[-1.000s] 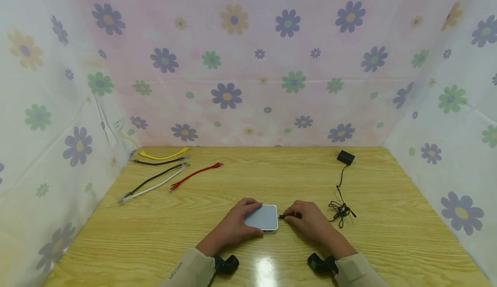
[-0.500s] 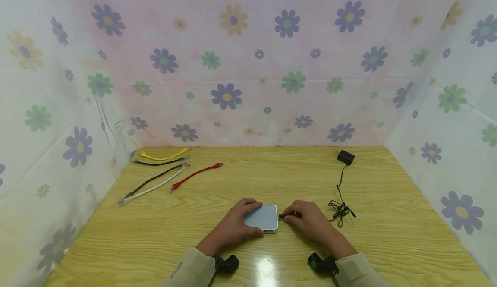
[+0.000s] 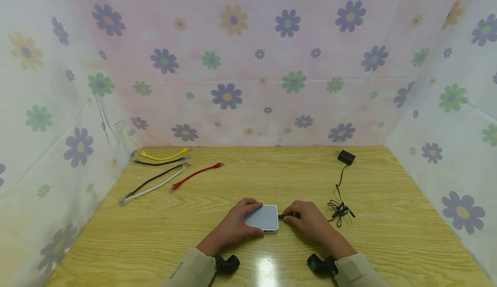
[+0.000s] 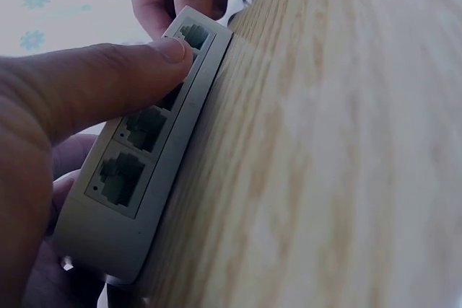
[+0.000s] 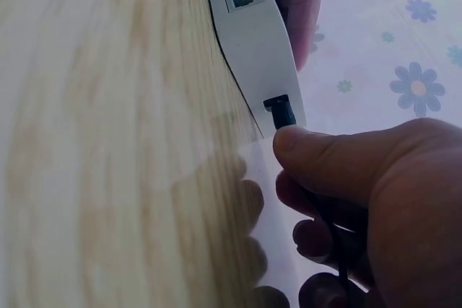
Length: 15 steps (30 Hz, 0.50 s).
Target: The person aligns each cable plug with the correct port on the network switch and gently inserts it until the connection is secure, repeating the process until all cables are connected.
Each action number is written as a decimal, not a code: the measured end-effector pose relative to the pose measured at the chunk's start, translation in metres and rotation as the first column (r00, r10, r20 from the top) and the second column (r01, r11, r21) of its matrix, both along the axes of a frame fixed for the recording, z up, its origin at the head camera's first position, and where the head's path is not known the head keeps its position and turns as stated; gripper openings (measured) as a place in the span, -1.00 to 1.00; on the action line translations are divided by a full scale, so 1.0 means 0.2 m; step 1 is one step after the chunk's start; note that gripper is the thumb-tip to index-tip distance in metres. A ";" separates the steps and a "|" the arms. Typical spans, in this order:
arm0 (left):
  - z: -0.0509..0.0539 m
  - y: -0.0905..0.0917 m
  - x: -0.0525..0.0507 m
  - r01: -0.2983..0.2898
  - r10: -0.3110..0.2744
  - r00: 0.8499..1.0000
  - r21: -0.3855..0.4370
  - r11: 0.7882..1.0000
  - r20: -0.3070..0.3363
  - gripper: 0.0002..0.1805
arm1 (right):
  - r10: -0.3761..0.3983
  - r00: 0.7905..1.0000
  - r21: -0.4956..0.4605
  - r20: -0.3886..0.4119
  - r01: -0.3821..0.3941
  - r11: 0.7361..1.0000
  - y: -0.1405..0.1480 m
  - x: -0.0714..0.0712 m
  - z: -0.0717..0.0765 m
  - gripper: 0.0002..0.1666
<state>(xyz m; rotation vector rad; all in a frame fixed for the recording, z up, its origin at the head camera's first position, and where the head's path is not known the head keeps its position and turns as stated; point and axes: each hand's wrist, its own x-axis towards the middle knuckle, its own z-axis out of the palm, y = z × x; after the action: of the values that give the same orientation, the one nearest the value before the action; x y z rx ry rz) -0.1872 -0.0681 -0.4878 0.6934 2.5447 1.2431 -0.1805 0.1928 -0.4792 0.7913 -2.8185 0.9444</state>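
A small white network switch (image 3: 265, 218) with a grey top lies flat on the table. My left hand (image 3: 237, 221) grips it from the left, fingers on its far side and thumb on the near side. In the left wrist view the thumb (image 4: 137, 70) lies across a row of Ethernet ports (image 4: 123, 177). At the switch's right side, my right hand (image 3: 310, 221) pinches a black power plug (image 5: 281, 112) between thumb and fingers. The plug sits at the round-edged jack, its metal tip hidden. Its thin black cord (image 5: 336, 243) runs back under the right hand.
The cord's tangled bundle (image 3: 340, 209) lies right of my right hand and leads to a black power adapter (image 3: 346, 157) at the back. A red cable (image 3: 196, 175), a yellow cable (image 3: 165, 156), a white cable (image 3: 155, 187) and black ones lie at the left.
The plug has moved slightly left against the switch, and its metal tip no longer shows. The cord bundle has shifted a little left. My left hand stays in place.
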 end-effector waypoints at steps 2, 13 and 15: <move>0.00 0.00 0.00 0.001 -0.001 1.000 0.001 1.000 -0.002 -0.21 | 0.007 1.000 0.004 -0.001 -0.007 1.000 0.00 0.00 0.00 -0.91; 0.01 0.01 0.00 0.005 -0.005 1.000 -0.009 1.000 -0.007 -0.20 | 0.022 1.000 0.010 -0.011 -0.022 1.000 0.00 -0.01 -0.01 -0.90; 0.01 0.01 0.00 0.003 -0.003 1.000 -0.007 1.000 -0.007 -0.20 | 0.025 1.000 0.004 -0.002 -0.025 1.000 0.00 -0.01 -0.01 -0.90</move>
<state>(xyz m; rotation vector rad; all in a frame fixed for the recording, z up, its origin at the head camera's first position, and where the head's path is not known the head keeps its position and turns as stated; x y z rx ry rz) -0.1863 -0.0670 -0.4863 0.7012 2.5506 1.2327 -0.1830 0.1923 -0.4819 0.8301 -2.8158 0.9407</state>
